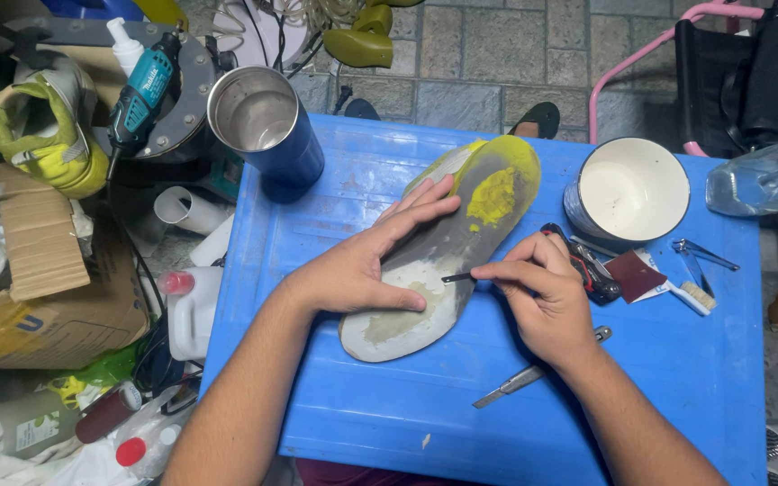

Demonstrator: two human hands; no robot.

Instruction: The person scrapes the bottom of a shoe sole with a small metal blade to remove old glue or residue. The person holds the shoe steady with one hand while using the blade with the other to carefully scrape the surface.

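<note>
- There is one view only, from a camera worn on the person's head, so no second view shares the scene.
- It looks steeply down at the blue plastic counter (677, 378), nearly overhead, tipped slightly forward.
- The near edge of the counter runs out of the bottom of the picture; the far edge lies in the upper third, with paved floor (488, 54) beyond it.
- The counter's left edge and far left corner are in view; its right edge stands close to the picture's right side.
- The camera sits near: both forearms enter from the bottom, and the left hand (362, 261) and right hand (542, 301) fill the middle.
</note>
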